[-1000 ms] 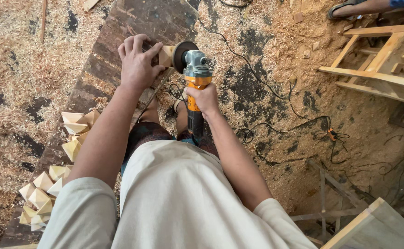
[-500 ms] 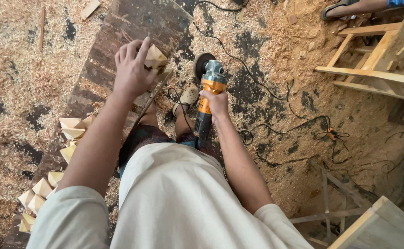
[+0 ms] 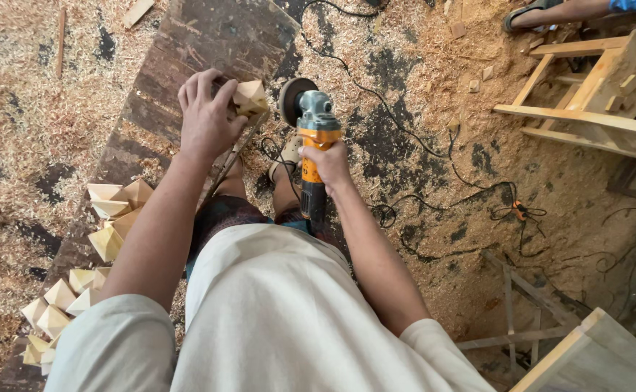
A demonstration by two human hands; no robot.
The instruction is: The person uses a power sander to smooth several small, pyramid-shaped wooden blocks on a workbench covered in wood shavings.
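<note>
L hand clamps faceted wood block against dark plank, bracing it. R hand fully wrapped on angle grinder; disc just beside block, not touching.

Pale wood, orange tool
Your grinder is orange and grey-green; the wooden block pale yellow; the plank dark brown.

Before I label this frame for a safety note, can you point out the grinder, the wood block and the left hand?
grinder (image 3: 313,127): head view, orange and grey body.
wood block (image 3: 250,96): head view, pale faceted face.
left hand (image 3: 207,116): head view, back of the hand.
</note>
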